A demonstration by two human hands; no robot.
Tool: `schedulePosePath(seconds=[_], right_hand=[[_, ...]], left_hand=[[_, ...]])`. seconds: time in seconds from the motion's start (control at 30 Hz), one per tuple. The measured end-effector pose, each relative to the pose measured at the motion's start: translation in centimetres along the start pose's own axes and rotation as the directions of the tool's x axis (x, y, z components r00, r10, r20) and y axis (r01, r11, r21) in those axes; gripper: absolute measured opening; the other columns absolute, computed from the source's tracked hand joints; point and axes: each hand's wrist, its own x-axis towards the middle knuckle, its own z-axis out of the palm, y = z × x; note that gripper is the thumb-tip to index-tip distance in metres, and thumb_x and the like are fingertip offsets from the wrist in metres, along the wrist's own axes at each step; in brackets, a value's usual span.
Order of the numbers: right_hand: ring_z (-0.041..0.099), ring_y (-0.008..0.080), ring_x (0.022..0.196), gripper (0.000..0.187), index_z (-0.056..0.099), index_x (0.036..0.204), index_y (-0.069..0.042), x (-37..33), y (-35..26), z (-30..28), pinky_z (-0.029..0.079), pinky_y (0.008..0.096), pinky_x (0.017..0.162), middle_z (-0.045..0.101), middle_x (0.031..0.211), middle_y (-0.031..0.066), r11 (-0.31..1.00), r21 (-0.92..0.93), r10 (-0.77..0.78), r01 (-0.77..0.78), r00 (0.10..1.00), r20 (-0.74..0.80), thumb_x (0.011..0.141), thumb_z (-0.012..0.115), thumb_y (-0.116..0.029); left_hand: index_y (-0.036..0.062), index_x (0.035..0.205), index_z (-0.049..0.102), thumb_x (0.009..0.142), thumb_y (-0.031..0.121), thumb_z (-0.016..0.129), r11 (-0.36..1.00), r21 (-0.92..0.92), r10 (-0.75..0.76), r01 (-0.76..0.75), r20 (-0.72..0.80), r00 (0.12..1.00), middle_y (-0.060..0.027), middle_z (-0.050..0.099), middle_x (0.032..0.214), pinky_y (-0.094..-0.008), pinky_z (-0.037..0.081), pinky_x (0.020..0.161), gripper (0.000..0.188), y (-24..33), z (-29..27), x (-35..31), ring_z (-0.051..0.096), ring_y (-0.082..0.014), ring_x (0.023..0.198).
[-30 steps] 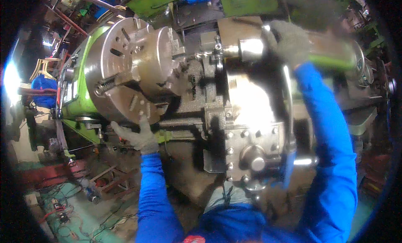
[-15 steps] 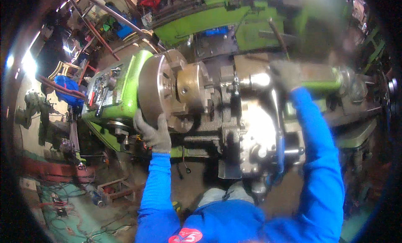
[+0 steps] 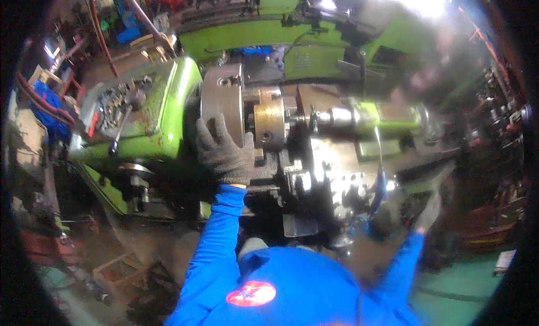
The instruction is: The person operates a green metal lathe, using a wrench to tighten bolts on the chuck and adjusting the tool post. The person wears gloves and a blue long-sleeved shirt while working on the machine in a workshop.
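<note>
My left hand point(image 3: 227, 152), in a grey knitted glove, lies on the near side of the lathe's large steel chuck point(image 3: 220, 96) with its fingers spread. A brass-coloured round workpiece point(image 3: 269, 121) sits at the chuck's right side. The tailstock's steel quill point(image 3: 337, 117) stands in line to its right. My right hand point(image 3: 429, 211), also gloved, is held out low on the right, apart from the chuck. It is smeared by motion, so its fingers cannot be made out.
Small tools lie on the green headstock point(image 3: 179, 96) at the left. The carriage point(image 3: 337, 163) is in front of the tailstock, with a blue-handled lever point(image 3: 381, 183) beside it. Another green machine point(image 3: 306, 62) stands behind. A wooden frame point(image 3: 123, 270) rests on the floor at lower left.
My right hand has left the tailstock area and swung down to the right. My left hand has moved further onto the chuck, fingers flatter. The whole view has shifted.
</note>
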Motion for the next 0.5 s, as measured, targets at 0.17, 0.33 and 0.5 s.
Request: schedulePosePath(seconds=[0.17, 0.33, 0.5], right_hand=[[0.060, 0.0228, 0.112, 0.056, 0.066, 0.130, -0.004, -18.7, 4.8, -7.3, 0.052, 0.0420, 0.088, 0.065, 0.127, 0.0095, 0.348, 0.389, 0.923, -0.853, 0.385, 0.017, 0.097, 0.063, -0.048], [0.061, 0.0182, 0.102, 0.046, 0.067, 0.123, -0.005, -27.1, 1.7, -7.6, 0.051, 0.0375, 0.080, 0.066, 0.116, 0.0061, 0.363, 0.466, 0.912, -0.807, 0.410, -0.001, 0.098, 0.061, -0.044], [0.061, 0.0136, 0.092, 0.037, 0.068, 0.117, -0.007, -25.5, -5.8, -4.6, 0.051, 0.0329, 0.072, 0.066, 0.106, 0.0027, 0.644, 0.572, 0.659, -0.508, 0.748, -0.077, 0.100, 0.059, -0.039]], left_hand=[[0.0165, 0.146, 0.050, 0.076, 0.041, 0.086, 0.991, -0.125, 0.034, -0.038, -0.035, 0.999, -0.0273, 0.035, 0.156, -0.0649, 0.039, 0.109, 0.082, -2.2, 0.5, -2.6, 0.039, -0.0518, 0.138], [0.0111, 0.146, 0.045, 0.078, 0.028, 0.089, 0.969, -0.248, 0.025, -0.011, 0.051, 0.998, -0.0376, 0.026, 0.158, -0.0620, 0.033, 0.117, 0.083, -3.9, 0.2, -5.0, 0.032, -0.0568, 0.143], [0.0098, 0.145, 0.044, 0.079, 0.018, 0.089, 0.927, -0.370, 0.079, -0.066, 0.022, 0.997, -0.0374, 0.025, 0.159, -0.0607, 0.033, 0.118, 0.081, -7.0, -0.3, -8.2, 0.031, -0.0571, 0.144]])
